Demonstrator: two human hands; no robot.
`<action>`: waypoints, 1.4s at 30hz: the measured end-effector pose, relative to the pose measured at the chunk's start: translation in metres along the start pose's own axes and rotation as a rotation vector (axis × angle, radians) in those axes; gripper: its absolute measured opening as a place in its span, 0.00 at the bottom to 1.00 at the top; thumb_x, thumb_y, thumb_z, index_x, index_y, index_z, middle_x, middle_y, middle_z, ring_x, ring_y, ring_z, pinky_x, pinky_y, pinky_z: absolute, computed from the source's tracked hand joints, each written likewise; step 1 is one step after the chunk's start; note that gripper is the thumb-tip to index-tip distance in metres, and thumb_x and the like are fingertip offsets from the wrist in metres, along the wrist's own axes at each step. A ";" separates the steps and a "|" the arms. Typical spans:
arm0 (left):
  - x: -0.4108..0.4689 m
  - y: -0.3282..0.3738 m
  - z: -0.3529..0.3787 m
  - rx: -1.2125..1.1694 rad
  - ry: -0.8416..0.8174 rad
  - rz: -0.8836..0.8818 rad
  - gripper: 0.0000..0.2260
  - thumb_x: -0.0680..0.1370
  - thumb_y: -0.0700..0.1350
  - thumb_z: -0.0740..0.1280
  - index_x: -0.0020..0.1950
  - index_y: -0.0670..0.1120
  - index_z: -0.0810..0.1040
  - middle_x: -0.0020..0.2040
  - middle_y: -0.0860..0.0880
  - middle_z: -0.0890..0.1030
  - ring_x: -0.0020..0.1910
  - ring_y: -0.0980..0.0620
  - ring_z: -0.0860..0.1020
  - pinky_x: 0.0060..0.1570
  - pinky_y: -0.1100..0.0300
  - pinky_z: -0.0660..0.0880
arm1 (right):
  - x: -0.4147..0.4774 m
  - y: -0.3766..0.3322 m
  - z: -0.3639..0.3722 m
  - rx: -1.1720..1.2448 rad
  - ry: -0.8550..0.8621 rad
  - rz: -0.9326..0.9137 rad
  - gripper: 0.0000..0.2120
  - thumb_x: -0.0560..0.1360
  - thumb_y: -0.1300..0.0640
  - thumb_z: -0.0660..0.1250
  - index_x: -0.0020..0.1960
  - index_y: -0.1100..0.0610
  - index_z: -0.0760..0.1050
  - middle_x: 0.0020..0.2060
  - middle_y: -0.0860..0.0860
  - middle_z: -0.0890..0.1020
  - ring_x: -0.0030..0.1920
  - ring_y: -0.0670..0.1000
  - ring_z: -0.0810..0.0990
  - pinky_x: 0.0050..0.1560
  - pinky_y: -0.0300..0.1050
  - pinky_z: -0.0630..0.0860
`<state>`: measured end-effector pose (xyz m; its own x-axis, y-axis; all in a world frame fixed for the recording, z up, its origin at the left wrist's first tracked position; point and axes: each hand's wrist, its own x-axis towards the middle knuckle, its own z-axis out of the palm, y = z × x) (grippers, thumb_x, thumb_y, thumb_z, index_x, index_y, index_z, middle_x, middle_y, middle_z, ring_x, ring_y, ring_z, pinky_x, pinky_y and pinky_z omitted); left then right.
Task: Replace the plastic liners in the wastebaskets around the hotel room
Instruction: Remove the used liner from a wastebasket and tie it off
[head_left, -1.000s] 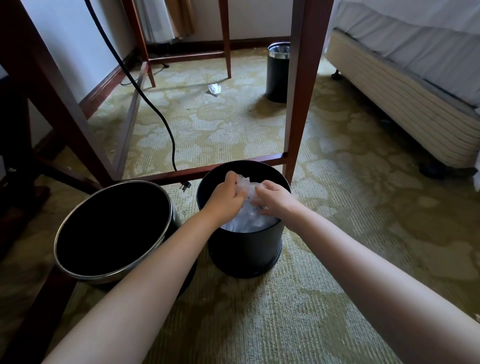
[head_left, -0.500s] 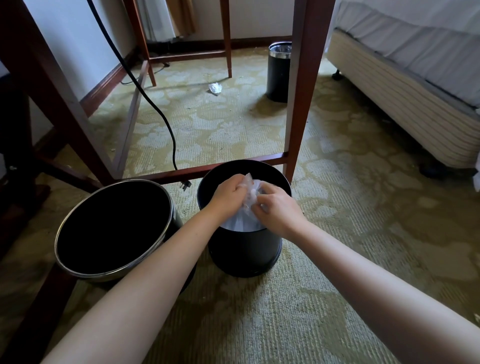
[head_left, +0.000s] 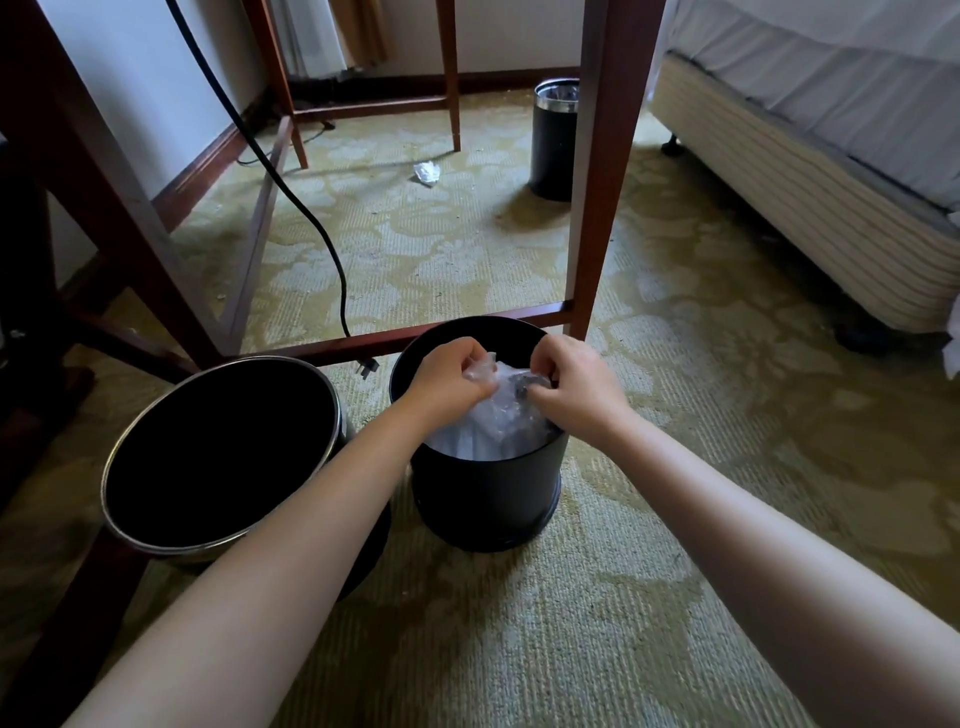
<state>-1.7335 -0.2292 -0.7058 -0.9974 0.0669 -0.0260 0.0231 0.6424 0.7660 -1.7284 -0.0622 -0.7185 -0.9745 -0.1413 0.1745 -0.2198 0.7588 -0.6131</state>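
Note:
A black wastebasket (head_left: 483, 499) stands upright on the carpet in front of me. A clear plastic liner (head_left: 488, 421) is bunched inside it. My left hand (head_left: 449, 382) pinches the liner's top edge on the left. My right hand (head_left: 576, 387) pinches the same edge on the right, a short gap apart. To the left stands a wider black bin with a metal rim (head_left: 117, 467), its inside dark with no liner visible. A third, tall black wastebasket (head_left: 553, 156) stands far back near the bed, with a clear liner showing at its top.
A dark wooden table frame has a leg (head_left: 602, 171) and a low crossbar (head_left: 415, 338) just behind the basket. A black power cord (head_left: 317, 234) hangs down to a plug (head_left: 368, 366). Crumpled white paper (head_left: 427, 172) lies on the carpet. The bed (head_left: 810, 171) runs along the right.
My two hands, close together over the bunched liner before, have drawn apart, spreading its top edge. The right hand moved right toward the rim.

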 end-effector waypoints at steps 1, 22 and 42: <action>-0.001 0.001 -0.002 -0.017 -0.041 0.030 0.06 0.72 0.37 0.68 0.38 0.44 0.73 0.40 0.50 0.78 0.39 0.54 0.76 0.38 0.67 0.68 | 0.002 -0.002 -0.001 0.078 -0.043 0.024 0.13 0.70 0.61 0.66 0.54 0.53 0.75 0.47 0.48 0.76 0.50 0.50 0.74 0.44 0.44 0.70; 0.001 0.005 -0.021 0.037 -0.133 0.090 0.05 0.74 0.37 0.65 0.48 0.43 0.76 0.42 0.48 0.76 0.41 0.53 0.72 0.39 0.62 0.69 | 0.009 -0.007 0.007 0.908 -0.285 0.401 0.12 0.73 0.68 0.61 0.33 0.57 0.68 0.29 0.51 0.69 0.27 0.46 0.68 0.30 0.37 0.63; 0.006 -0.005 -0.021 0.025 0.046 0.050 0.03 0.72 0.40 0.72 0.43 0.42 0.80 0.37 0.52 0.78 0.37 0.57 0.75 0.33 0.71 0.69 | 0.008 -0.015 0.015 0.874 -0.290 0.323 0.12 0.64 0.53 0.74 0.40 0.58 0.74 0.36 0.54 0.75 0.39 0.51 0.75 0.44 0.45 0.69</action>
<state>-1.7409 -0.2479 -0.6965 -0.9970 0.0648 0.0418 0.0742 0.6577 0.7496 -1.7341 -0.0838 -0.7195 -0.9415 -0.2490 -0.2270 0.2174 0.0659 -0.9739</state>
